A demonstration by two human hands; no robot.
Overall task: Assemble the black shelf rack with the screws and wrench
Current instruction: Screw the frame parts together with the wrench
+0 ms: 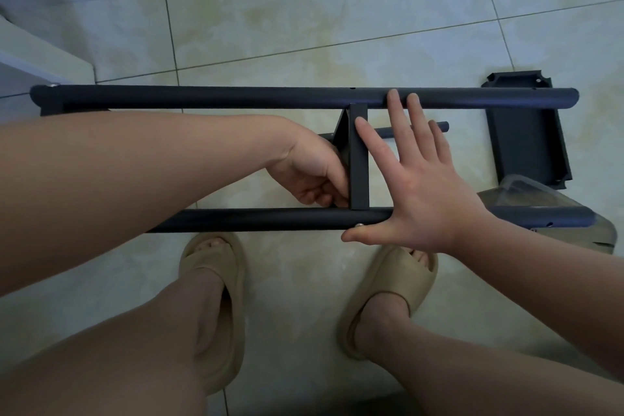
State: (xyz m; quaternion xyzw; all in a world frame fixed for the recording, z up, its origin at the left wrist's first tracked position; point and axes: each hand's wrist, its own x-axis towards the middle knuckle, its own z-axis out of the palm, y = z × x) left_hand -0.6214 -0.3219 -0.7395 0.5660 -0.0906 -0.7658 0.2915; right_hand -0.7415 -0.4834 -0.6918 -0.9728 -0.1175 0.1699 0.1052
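The black shelf rack frame lies across the view: a far tube [236,96] and a near tube [270,218], joined by a black cross panel [358,162]. My left hand [309,172] curls its fingers round the panel's left edge, close to the near tube. My right hand [415,179] lies flat and spread across the frame, fingertips on the far tube and thumb by a silver screw [360,225] in the near tube. Another screw head [52,85] shows at the far tube's left end. No wrench is visible.
A loose black shelf panel [526,142] lies on the tiled floor at the right, beside a clear plastic container [526,194]. A short black rod [435,127] lies under the frame. My feet in beige slippers [219,297] stand below the near tube. White furniture [30,71] is at the left.
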